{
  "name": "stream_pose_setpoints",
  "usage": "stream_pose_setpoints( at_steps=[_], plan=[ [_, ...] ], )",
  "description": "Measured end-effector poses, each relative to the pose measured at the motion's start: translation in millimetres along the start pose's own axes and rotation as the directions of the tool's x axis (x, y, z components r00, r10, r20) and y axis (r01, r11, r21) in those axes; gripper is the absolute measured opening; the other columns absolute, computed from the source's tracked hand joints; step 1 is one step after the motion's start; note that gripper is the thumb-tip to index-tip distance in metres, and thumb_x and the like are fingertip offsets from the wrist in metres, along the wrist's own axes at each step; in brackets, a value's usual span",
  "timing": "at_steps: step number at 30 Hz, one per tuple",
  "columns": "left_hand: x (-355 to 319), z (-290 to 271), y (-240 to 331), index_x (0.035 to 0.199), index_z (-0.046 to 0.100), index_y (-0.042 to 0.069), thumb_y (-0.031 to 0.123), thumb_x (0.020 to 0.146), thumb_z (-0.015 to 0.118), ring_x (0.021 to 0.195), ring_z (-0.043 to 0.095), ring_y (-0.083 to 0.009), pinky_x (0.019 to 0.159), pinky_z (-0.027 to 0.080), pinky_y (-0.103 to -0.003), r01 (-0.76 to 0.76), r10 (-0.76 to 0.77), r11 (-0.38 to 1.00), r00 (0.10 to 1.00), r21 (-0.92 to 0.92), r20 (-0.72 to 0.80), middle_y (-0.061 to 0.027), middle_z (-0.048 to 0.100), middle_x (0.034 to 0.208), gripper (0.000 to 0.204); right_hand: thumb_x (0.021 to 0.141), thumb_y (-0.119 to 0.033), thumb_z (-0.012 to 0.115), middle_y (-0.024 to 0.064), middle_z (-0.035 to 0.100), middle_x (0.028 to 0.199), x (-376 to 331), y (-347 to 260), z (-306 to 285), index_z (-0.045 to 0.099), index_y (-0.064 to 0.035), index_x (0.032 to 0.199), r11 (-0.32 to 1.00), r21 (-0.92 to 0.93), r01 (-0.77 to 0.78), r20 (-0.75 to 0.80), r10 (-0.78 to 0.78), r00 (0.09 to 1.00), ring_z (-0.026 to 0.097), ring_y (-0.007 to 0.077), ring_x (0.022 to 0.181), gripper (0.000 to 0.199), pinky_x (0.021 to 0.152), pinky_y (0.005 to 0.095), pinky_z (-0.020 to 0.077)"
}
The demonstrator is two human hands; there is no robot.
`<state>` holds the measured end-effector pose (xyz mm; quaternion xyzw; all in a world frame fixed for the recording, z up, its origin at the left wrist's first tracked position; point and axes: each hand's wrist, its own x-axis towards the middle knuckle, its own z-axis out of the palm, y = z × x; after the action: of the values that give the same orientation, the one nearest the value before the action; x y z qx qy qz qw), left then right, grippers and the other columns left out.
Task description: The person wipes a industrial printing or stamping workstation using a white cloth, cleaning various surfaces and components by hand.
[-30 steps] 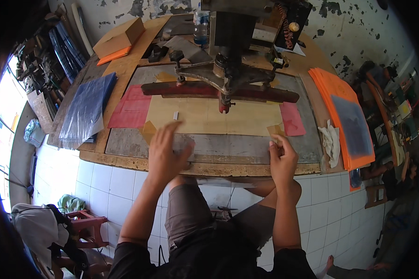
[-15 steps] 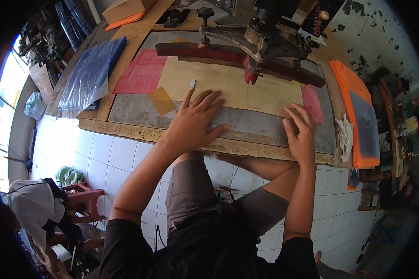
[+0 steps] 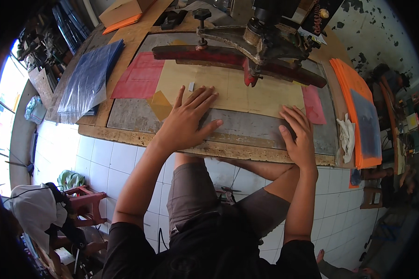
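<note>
Left hand lies flat, grip open with fingers spread, pressing the tan sheet on the desk. Right hand, likewise open, presses the sheet's near edge beside it.

A flat, matt tan sheet that looks like paper or card is pressed on by the left hand. A dull grey metal plate with scratches is touched by the right hand. The bench edge is made of rough, worn wood. A dark, greasy metal arm is seen above. Shiny see-through plastic sheets are stacked at the left. A soft white cloth is crumpled beside matt orange paper.
</note>
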<state>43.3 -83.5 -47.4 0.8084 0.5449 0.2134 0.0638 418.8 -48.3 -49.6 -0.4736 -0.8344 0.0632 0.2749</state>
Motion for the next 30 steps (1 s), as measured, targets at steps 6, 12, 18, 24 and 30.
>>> stream_pose_setpoints(
  at_steps=[6, 12, 18, 24, 30],
  plan=[
    [-19.9, -26.0, -12.1, 0.169, 0.054, 0.006, 0.056, 0.108, 0.061, 0.17, 0.036, -0.0399, 0.141, 0.014, -0.063, -0.009, 0.001, 0.992, 0.998, -0.122, -0.065, -0.0163, 0.05, 0.178, 0.08, 0.11, -0.031, 0.072, 0.0098, 0.068, 0.16, -0.8, 0.3, -1.5, 0.076, -0.0065, 0.144, 0.997, 0.065, -0.027, -0.027, 0.029, 0.999, 0.052, 0.0362, 0.158, 0.042, 0.132, 0.0518, 0.0366],
    [-26.6, -23.1, -14.9, 0.158, 0.066, 0.006, 0.061, 0.106, 0.057, 0.165, 0.045, -0.0402, 0.139, 0.021, -0.062, 0.001, -0.013, 0.99, 0.997, -0.141, -0.081, -0.0159, 0.058, 0.171, 0.077, 0.11, -0.032, 0.073, 0.0093, 0.069, 0.159, 1.0, 4.5, -0.4, 0.076, -0.0071, 0.144, 0.993, 0.096, -0.068, -0.04, 0.072, 0.997, 0.053, 0.0358, 0.158, 0.043, 0.132, 0.0524, 0.0368],
    [-22.0, -20.2, -11.2, 0.152, 0.07, 0.007, 0.059, 0.107, 0.058, 0.161, 0.05, -0.0402, 0.136, 0.027, -0.062, 0.033, -0.041, 0.994, 0.996, -0.102, -0.08, -0.0164, 0.062, 0.168, 0.07, 0.109, -0.034, 0.075, 0.0088, 0.069, 0.159, 1.3, 2.9, 0.7, 0.077, -0.0075, 0.143, 0.993, 0.087, -0.08, -0.034, 0.083, 0.996, 0.054, 0.0349, 0.157, 0.043, 0.132, 0.0527, 0.0371],
    [-22.0, -21.6, -8.4, 0.146, 0.073, 0.004, 0.047, 0.105, 0.067, 0.16, 0.051, -0.0392, 0.134, 0.034, -0.059, 0.032, -0.04, 0.994, 0.996, -0.106, -0.077, -0.0159, 0.062, 0.167, 0.06, 0.103, -0.025, 0.081, 0.007, 0.069, 0.159, 1.8, -2.1, -1.4, 0.076, -0.0076, 0.143, 0.997, 0.004, -0.08, -0.027, 0.08, 0.996, 0.055, 0.0338, 0.156, 0.044, 0.13, 0.0528, 0.0391],
    [-24.6, -19.8, -6.1, 0.146, 0.074, 0.003, 0.046, 0.103, 0.065, 0.162, 0.05, -0.04, 0.134, 0.034, -0.059, 0.059, -0.067, 0.992, 0.996, -0.111, -0.065, -0.0166, 0.062, 0.168, 0.061, 0.101, -0.022, 0.082, 0.0067, 0.068, 0.16, 0.2, -4.1, -1.0, 0.075, -0.0079, 0.144, 0.996, 0.015, -0.088, -0.013, 0.088, 0.996, 0.055, 0.0336, 0.156, 0.045, 0.13, 0.0531, 0.0391]
  ],
)
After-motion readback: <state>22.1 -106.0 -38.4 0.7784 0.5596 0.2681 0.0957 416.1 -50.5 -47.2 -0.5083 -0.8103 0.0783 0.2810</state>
